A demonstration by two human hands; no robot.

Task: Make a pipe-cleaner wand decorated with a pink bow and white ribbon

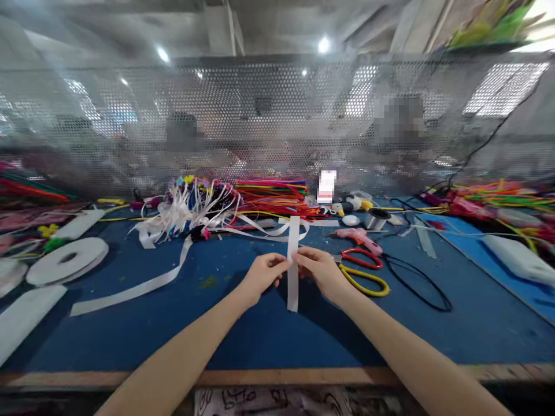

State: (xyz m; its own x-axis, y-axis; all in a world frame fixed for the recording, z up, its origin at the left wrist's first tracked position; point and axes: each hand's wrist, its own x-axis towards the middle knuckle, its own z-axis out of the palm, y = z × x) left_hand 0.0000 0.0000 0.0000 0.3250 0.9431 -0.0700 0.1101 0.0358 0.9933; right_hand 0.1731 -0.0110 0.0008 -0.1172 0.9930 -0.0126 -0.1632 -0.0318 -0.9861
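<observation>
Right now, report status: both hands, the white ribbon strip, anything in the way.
Left hand and right hand pinching white ribbon strip, near mid-length. Strip's lower end unheld. Scissors close beside right hand, blades mostly hidden.

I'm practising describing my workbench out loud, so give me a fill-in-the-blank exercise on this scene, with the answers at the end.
1. The left hand and the right hand both hold a strip coloured ____.
2. The scissors have one red handle loop and one ____ loop.
3. The large round ribbon roll lies toward the ____ side of the picture.
4. The tabletop under the arms is coloured ____.

Missing words: white; yellow; left; blue.
</observation>
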